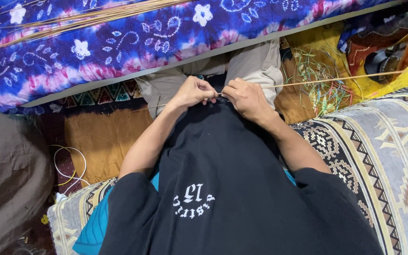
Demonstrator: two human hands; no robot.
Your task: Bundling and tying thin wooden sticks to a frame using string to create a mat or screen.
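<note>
Left hand (pixel 193 92) closed, fingertips pinched on the strip (pixel 336 79) at its near end. Right hand (pixel 244 98) also closed, pinching the same strip just beside the left; fingertips of both hands meet or nearly touch at about the midline of the black shirt (pixel 223 189). Both hands sit just above the shirt's upper edge, over the lap in beige trousers (pixel 256 63).

Strip: thin, pale, straw-coloured. Runs from the pinch point out past the right hand, nearly level, rising slightly, out toward the frame edge above the patterned cushion (pixel 383 156). A short thin tail seems to stick out on the left-hand side; hard to tell.

Beyond the shirt, past the trousers: tie-dye cloth (pixel 133 42), blue, purple and pink with white flowers, lying over a slanted edge. A bundle of more strips (pixel 81 19) lies on top of it.

On the right-hand side of the shirt: loose tangle of thin coloured threads (pixel 319 78) on yellow fabric (pixel 303 99), under the strip. On the left-hand side: white cable loop (pixel 69 165) on the floor.
</note>
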